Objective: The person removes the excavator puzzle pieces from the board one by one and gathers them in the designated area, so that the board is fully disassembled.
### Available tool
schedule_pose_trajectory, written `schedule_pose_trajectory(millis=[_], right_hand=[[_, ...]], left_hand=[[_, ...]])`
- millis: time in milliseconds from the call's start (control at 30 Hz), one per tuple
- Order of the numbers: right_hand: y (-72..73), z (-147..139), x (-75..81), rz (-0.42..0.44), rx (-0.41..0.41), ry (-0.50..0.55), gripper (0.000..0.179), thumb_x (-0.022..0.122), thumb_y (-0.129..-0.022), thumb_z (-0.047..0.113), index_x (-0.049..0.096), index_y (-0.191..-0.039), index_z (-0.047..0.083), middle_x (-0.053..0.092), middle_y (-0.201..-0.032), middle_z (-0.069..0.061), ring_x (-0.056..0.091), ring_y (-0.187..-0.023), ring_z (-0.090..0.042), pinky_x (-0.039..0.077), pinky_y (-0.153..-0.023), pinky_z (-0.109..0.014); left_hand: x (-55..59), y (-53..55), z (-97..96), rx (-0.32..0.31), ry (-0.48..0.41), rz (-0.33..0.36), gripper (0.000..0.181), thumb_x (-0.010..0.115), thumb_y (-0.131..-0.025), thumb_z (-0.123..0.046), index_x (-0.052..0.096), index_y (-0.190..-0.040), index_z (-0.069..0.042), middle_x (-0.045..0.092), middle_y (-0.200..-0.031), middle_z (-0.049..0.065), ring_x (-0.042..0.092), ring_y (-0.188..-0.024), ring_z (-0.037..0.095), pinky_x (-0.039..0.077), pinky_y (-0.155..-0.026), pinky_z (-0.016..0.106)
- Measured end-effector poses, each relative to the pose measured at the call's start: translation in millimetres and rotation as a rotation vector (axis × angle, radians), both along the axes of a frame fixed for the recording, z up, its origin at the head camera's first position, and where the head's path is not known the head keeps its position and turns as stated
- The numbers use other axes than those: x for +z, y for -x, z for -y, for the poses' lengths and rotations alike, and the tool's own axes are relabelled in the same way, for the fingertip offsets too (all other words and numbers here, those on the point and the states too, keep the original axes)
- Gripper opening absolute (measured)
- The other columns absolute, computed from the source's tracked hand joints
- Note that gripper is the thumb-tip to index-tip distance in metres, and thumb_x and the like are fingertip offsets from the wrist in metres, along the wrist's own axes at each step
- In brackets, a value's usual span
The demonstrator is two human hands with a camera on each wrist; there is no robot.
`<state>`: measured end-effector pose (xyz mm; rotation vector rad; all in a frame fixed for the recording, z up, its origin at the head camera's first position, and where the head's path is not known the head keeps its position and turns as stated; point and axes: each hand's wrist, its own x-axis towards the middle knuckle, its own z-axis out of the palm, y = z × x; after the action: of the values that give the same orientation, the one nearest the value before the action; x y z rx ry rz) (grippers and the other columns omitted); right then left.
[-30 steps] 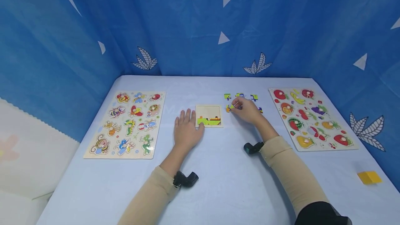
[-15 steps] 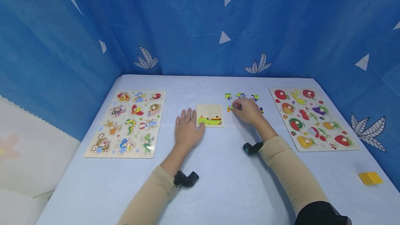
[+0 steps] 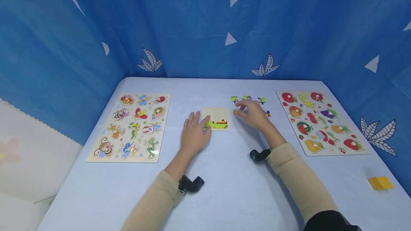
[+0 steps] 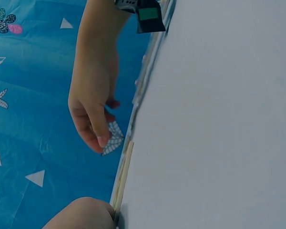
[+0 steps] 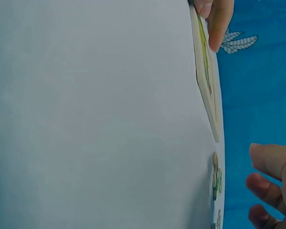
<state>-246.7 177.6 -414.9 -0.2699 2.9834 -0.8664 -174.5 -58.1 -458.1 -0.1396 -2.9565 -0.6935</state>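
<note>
A small square wooden puzzle tray (image 3: 216,113) lies mid-table, with green, red and yellow jigsaw pieces (image 3: 219,124) along its near side. My left hand (image 3: 194,136) rests at the tray's left edge, index finger and thumb reaching over its lower left corner. Right of the tray, my right hand (image 3: 254,114) hovers over loose jigsaw pieces (image 3: 261,100). In the right wrist view, the thumb and fingers of my right hand (image 5: 274,188) are apart with nothing between them. It partly hides the loose pieces in the head view.
An insect peg puzzle board (image 3: 131,127) lies at the left, and a fruit peg puzzle board (image 3: 321,122) at the right. A yellow block (image 3: 380,183) sits near the right table edge. Blue curtain (image 3: 199,27) hangs behind the table.
My right hand has risen slightly from the loose pieces, its thumb and fingers parting. My left index finger has swung right, over the tray's lower left corner. The pieces look unmoved.
</note>
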Motion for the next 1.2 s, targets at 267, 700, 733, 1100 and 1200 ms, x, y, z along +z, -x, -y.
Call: schedule_pose_trajectory(millis=[267, 700, 733, 1100, 1200], right_hand=[[-9.1, 4.5, -0.8, -0.021, 0.031, 0.021, 0.035, 0.068, -0.094, 0.030, 0.064, -0.127, 0.019, 0.063, -0.110, -0.003, 0.050, -0.109, -0.025, 0.047, -0.095, -0.046], [-22.0, 9.5, -5.7, -0.022, 0.060, 0.059, 0.035, 0.069, -0.094, 0.029, 0.065, -0.127, 0.018, 0.063, -0.105, -0.002, 0.050, -0.103, -0.023, 0.048, -0.091, -0.041], [-23.1, 10.5, -5.8, -0.017, 0.062, 0.061, 0.035, 0.069, -0.094, 0.029, 0.065, -0.127, 0.018, 0.062, -0.104, -0.002, 0.050, -0.103, -0.023, 0.049, -0.091, -0.041], [-30.4, 18.2, -12.6, -0.031, 0.107, 0.068, 0.035, 0.071, -0.092, 0.031, 0.067, -0.125, 0.019, 0.064, -0.101, 0.000, 0.053, -0.096, -0.020, 0.048, -0.086, -0.036], [-32.6, 20.2, -13.0, -0.037, 0.127, 0.072, 0.033, 0.071, -0.092, 0.031, 0.068, -0.123, 0.019, 0.064, -0.100, 0.001, 0.053, -0.093, -0.020, 0.045, -0.084, -0.036]], left_hand=[[0.3, -0.4, -0.5, -0.036, 0.002, -0.020, 0.042, 0.042, -0.101, -0.037, 0.059, -0.139, -0.030, 0.032, -0.162, 0.007, 0.018, -0.154, 0.030, 0.016, -0.125, 0.048], [0.7, 0.0, 0.0, -0.047, 0.017, -0.033, 0.041, 0.042, -0.102, -0.036, 0.060, -0.138, -0.030, 0.037, -0.160, 0.008, 0.025, -0.152, 0.032, 0.020, -0.124, 0.050], [0.7, -0.2, 0.1, -0.047, 0.017, -0.034, 0.041, 0.042, -0.102, -0.036, 0.060, -0.138, -0.030, 0.037, -0.160, 0.008, 0.026, -0.152, 0.032, 0.020, -0.124, 0.050], [0.6, -0.8, 0.3, -0.053, 0.031, -0.040, 0.042, 0.041, -0.102, -0.038, 0.060, -0.138, -0.030, 0.037, -0.160, 0.008, 0.027, -0.151, 0.032, 0.021, -0.124, 0.050], [0.2, -0.6, 0.0, -0.052, 0.039, -0.045, 0.042, 0.041, -0.102, -0.037, 0.060, -0.138, -0.030, 0.038, -0.159, 0.008, 0.028, -0.151, 0.032, 0.021, -0.124, 0.050]])
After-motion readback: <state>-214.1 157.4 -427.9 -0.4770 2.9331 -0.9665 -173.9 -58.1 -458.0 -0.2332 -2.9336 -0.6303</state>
